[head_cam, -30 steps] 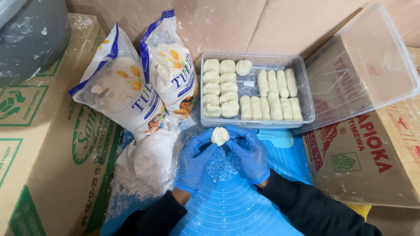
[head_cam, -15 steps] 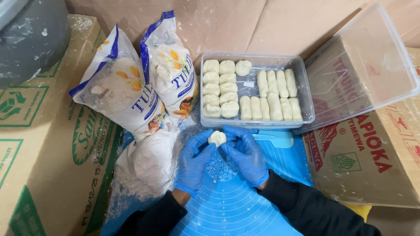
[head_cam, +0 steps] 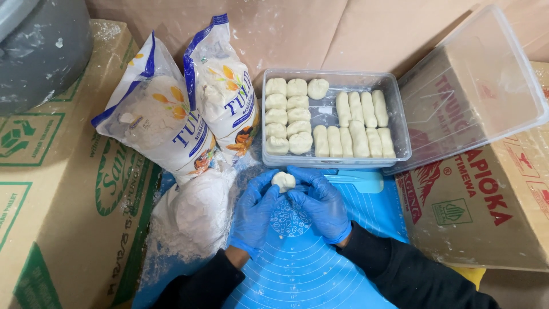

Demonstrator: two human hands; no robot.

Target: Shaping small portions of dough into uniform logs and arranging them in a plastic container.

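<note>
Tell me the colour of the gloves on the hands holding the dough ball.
Blue, on both the left hand and right hand; seen in the head view.

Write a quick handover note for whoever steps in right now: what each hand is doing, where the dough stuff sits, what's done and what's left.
Left hand and right hand, both in blue gloves, cup one small dough ball between the fingertips above the blue mat.
Clear container sits just beyond the hands, its lid leaning open at the right.
Done: round pieces fill the container's left part, long pieces the right.
Left: the ball in hand is not yet in the container; a small gap remains in the middle.
Flour bags and loose flour pile lie to the left.
</note>
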